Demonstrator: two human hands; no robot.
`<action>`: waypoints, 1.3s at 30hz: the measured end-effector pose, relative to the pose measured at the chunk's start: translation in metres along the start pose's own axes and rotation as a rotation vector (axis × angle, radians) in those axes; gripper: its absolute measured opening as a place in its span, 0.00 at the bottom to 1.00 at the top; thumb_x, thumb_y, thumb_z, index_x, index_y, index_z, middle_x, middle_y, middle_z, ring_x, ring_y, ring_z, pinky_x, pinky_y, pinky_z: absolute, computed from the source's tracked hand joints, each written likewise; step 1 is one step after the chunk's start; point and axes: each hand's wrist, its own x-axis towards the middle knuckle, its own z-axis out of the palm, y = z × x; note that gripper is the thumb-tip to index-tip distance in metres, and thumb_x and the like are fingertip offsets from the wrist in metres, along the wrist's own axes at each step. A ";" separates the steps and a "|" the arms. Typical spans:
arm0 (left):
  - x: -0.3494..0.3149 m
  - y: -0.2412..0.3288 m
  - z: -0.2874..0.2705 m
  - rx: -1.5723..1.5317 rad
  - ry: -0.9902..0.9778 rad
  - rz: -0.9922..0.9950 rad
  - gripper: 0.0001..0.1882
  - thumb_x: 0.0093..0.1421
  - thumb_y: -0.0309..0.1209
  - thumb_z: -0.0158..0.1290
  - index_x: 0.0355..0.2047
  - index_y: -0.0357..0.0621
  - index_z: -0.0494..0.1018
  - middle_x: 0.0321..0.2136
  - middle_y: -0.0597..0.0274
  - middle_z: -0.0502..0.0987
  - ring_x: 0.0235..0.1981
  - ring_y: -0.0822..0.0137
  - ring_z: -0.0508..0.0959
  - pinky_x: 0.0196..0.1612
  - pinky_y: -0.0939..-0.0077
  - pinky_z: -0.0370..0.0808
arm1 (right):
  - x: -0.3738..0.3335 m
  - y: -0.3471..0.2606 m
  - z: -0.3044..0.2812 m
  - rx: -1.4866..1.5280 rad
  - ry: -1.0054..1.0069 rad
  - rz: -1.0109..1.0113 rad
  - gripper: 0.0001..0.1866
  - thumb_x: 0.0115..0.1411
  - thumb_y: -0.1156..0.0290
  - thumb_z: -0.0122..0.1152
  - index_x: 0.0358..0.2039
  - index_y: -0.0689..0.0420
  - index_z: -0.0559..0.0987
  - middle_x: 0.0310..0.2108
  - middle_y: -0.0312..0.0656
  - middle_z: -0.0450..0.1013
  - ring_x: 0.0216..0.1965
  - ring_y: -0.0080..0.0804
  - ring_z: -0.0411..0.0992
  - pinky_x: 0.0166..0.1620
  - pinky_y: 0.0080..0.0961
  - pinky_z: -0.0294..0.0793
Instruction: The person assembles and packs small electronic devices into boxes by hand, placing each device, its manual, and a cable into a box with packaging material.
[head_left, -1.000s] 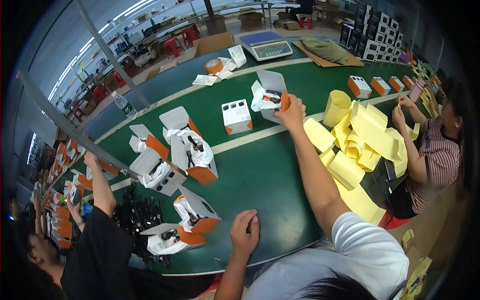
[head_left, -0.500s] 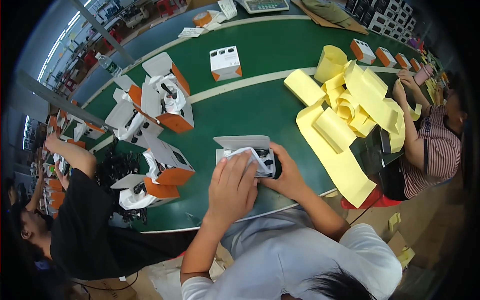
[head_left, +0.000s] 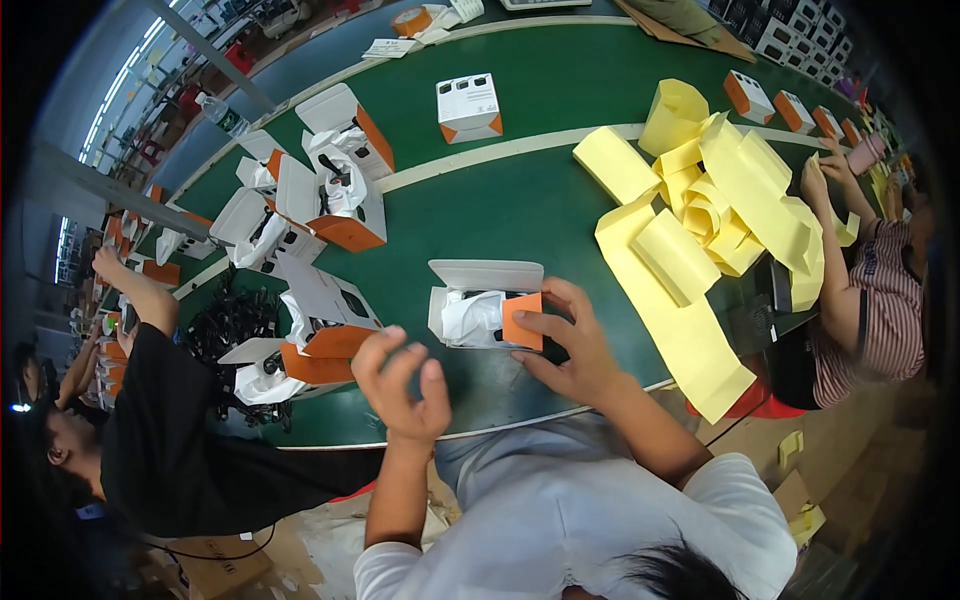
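Note:
An open white and orange box (head_left: 485,305) lies on the green table (head_left: 520,200) in front of me, its lid up and crumpled white wrapping inside. My right hand (head_left: 565,340) grips the box's orange right end. My left hand (head_left: 400,385) hovers just left of the box, fingers spread and curled, holding nothing.
Several open white and orange boxes (head_left: 335,185) stand at the left, a closed one (head_left: 468,107) farther back. Yellow paper strips (head_left: 700,220) pile up at the right. A person in black (head_left: 150,440) sits at my left, another in stripes (head_left: 870,290) at the right.
One second ago my right arm reached far across the table to a box. The box now lies near me, and my left hand has come off it.

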 end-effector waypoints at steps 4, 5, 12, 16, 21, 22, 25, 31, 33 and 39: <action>0.003 -0.019 0.009 -0.129 -0.340 0.064 0.14 0.65 0.28 0.53 0.50 0.36 0.76 0.50 0.50 0.76 0.51 0.50 0.76 0.55 0.58 0.72 | 0.008 -0.009 -0.006 -0.033 -0.016 0.019 0.28 0.51 0.68 0.76 0.53 0.48 0.77 0.59 0.55 0.64 0.54 0.57 0.72 0.53 0.42 0.76; 0.003 -0.016 0.014 -0.064 -0.396 0.118 0.14 0.64 0.28 0.54 0.49 0.37 0.77 0.49 0.52 0.77 0.50 0.50 0.76 0.54 0.59 0.73 | 0.011 -0.014 -0.008 -0.065 -0.014 -0.006 0.27 0.51 0.69 0.76 0.52 0.49 0.78 0.58 0.55 0.65 0.52 0.57 0.73 0.51 0.41 0.76; 0.034 -0.033 0.013 -0.295 -0.549 -0.012 0.18 0.55 0.21 0.62 0.47 0.40 0.78 0.43 0.57 0.80 0.46 0.51 0.78 0.50 0.61 0.75 | 0.019 -0.019 -0.006 0.047 0.019 0.123 0.23 0.52 0.74 0.73 0.49 0.54 0.78 0.56 0.54 0.68 0.49 0.51 0.72 0.51 0.38 0.74; 0.061 -0.017 0.034 -0.330 -0.214 -0.378 0.16 0.53 0.19 0.62 0.43 0.38 0.77 0.49 0.52 0.80 0.49 0.51 0.79 0.52 0.64 0.76 | 0.037 -0.035 -0.009 0.230 0.115 0.356 0.21 0.53 0.77 0.71 0.49 0.57 0.79 0.56 0.50 0.69 0.50 0.45 0.72 0.52 0.34 0.73; 0.049 -0.062 0.029 -0.626 -0.591 -0.163 0.20 0.50 0.19 0.63 0.44 0.40 0.77 0.53 0.52 0.79 0.58 0.50 0.76 0.58 0.60 0.73 | 0.045 -0.020 -0.032 0.127 -0.260 0.161 0.25 0.53 0.76 0.72 0.54 0.54 0.78 0.52 0.47 0.68 0.52 0.42 0.71 0.54 0.32 0.72; 0.045 -0.070 0.028 -0.665 -0.727 0.007 0.21 0.49 0.20 0.64 0.46 0.41 0.77 0.54 0.53 0.79 0.61 0.49 0.75 0.61 0.59 0.72 | 0.045 -0.018 -0.033 0.125 -0.262 0.169 0.25 0.53 0.76 0.72 0.54 0.54 0.78 0.52 0.47 0.68 0.52 0.42 0.71 0.54 0.32 0.72; 0.036 -0.062 0.019 -0.595 -0.683 0.055 0.24 0.46 0.21 0.64 0.47 0.43 0.78 0.55 0.55 0.80 0.60 0.46 0.74 0.62 0.54 0.71 | 0.043 -0.023 -0.036 -0.002 -0.339 0.045 0.26 0.53 0.73 0.73 0.54 0.52 0.79 0.52 0.47 0.68 0.52 0.42 0.70 0.53 0.32 0.73; 0.034 -0.045 0.009 -0.591 -0.664 -0.033 0.27 0.46 0.22 0.66 0.50 0.45 0.78 0.58 0.51 0.76 0.62 0.43 0.71 0.63 0.53 0.68 | 0.035 -0.033 -0.025 0.052 -0.248 0.172 0.25 0.52 0.67 0.76 0.52 0.50 0.81 0.54 0.48 0.68 0.51 0.44 0.71 0.51 0.34 0.74; 0.028 -0.048 0.012 -0.587 -0.638 -0.024 0.26 0.47 0.22 0.65 0.49 0.45 0.79 0.59 0.50 0.76 0.63 0.43 0.70 0.63 0.53 0.68 | 0.030 -0.027 -0.020 0.050 -0.172 0.139 0.23 0.53 0.66 0.76 0.51 0.49 0.82 0.57 0.48 0.67 0.49 0.45 0.73 0.51 0.34 0.75; 0.019 -0.046 0.011 -0.533 -0.595 -0.031 0.19 0.51 0.23 0.63 0.45 0.48 0.83 0.59 0.54 0.76 0.62 0.43 0.70 0.63 0.53 0.68 | 0.023 -0.035 -0.016 0.143 -0.143 0.229 0.21 0.56 0.70 0.72 0.51 0.49 0.82 0.62 0.50 0.65 0.53 0.48 0.73 0.53 0.36 0.76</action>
